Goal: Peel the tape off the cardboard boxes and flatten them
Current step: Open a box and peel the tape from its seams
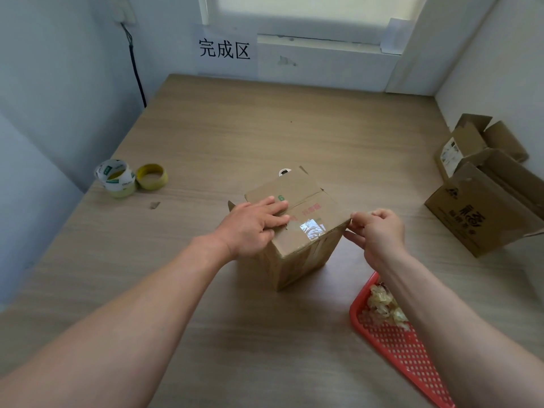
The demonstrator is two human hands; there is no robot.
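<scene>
Right forearm point(459, 334) crossing red tray point(412, 357) of scraps point(382, 301). Right hand point(379, 231) pinching at box point(294, 260) top-right corner, apparently on a tape point(312, 228) end. Left hand point(253, 228) pressing flat on top, fingers straight. Box standing mid-table point(265, 128). Should be pulling low and slow along the seam, left bracing flaps. Two rolls point(132, 178) lying left; boxes point(477, 207) waiting right by the wall; sign point(224, 49) hanging beside the window.
</scene>
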